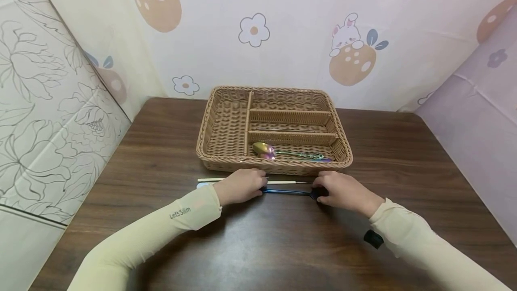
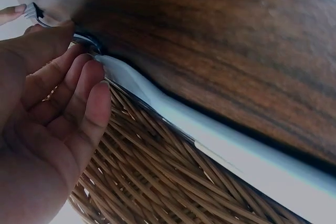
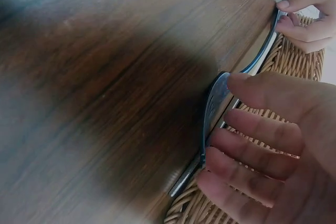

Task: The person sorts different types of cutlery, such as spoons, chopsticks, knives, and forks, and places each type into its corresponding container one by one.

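Observation:
A fork (image 3: 216,98) with a dark blue metal neck and head lies along the front of a wicker basket (image 1: 224,164). My left hand (image 1: 242,186) pinches it near where the blue neck meets a white handle (image 2: 220,137). At the other end, my right hand (image 1: 343,190) holds the fork head between thumb and fingers. Between fork and basket lies a thin cream-handled utensil (image 1: 282,182) with a slim dark metal end, partly covered by my left hand.
The divided basket stands near the wall on the brown wooden table (image 1: 258,246). A gold-and-rainbow spoon (image 1: 263,148) lies in its front right compartment among other shiny pieces. One thin metal piece (image 1: 278,130) shows in the middle compartment.

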`<move>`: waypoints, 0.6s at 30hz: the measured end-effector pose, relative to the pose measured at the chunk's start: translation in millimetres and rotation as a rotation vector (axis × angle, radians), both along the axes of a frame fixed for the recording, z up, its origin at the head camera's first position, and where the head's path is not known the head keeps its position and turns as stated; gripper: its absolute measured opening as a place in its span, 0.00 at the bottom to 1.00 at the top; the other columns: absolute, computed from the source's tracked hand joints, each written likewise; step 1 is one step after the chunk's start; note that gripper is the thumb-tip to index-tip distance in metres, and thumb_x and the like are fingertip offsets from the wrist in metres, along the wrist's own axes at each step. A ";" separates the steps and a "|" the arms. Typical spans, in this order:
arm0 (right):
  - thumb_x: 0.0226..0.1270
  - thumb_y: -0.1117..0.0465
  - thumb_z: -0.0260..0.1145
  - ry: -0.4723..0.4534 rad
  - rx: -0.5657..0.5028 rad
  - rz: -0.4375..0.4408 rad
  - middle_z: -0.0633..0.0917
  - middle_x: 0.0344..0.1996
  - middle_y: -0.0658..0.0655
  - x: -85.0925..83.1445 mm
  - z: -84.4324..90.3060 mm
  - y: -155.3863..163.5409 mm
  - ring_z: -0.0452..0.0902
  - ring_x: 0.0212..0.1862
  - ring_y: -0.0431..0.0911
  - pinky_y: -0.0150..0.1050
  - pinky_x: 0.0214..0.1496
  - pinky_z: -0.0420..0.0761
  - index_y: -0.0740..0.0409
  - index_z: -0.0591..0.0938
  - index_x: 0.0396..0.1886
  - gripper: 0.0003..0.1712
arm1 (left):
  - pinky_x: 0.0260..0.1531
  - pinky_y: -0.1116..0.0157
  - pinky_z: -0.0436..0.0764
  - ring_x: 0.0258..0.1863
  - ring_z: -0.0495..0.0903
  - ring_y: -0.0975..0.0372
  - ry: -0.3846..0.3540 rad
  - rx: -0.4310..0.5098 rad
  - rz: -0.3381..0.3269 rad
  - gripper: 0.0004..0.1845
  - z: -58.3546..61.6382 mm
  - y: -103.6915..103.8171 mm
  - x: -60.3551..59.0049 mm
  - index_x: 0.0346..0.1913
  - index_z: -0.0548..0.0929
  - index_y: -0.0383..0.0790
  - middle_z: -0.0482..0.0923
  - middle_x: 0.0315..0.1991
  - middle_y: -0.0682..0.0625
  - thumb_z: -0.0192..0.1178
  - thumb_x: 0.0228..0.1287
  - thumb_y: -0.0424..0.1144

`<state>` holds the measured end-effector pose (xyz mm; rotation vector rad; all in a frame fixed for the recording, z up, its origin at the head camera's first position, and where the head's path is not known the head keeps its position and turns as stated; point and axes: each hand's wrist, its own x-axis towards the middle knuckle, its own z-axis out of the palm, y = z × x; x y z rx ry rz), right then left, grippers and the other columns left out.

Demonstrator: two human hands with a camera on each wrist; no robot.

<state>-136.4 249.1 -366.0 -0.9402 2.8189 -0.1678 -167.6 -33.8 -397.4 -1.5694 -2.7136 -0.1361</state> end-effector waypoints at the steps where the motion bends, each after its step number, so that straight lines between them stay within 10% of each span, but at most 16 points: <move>1: 0.51 0.62 0.74 0.000 0.005 -0.002 0.80 0.34 0.53 0.2 -0.2 0.8 0.78 0.35 0.45 0.44 0.34 0.79 0.60 0.84 0.39 0.14 | 0.34 0.64 0.81 0.34 0.79 0.60 0.004 0.001 -0.001 0.06 -0.5 0.3 -0.1 0.35 0.82 0.40 0.76 0.33 0.51 0.67 0.58 0.38; 18: 0.46 0.67 0.73 0.030 -0.011 0.092 0.76 0.25 0.49 -3.7 -10.1 12.6 0.70 0.27 0.38 0.37 0.27 0.75 0.60 0.83 0.28 0.08 | 0.30 0.64 0.80 0.31 0.79 0.59 0.046 0.011 -0.010 0.03 -1.9 2.9 1.8 0.32 0.81 0.38 0.76 0.30 0.50 0.62 0.59 0.34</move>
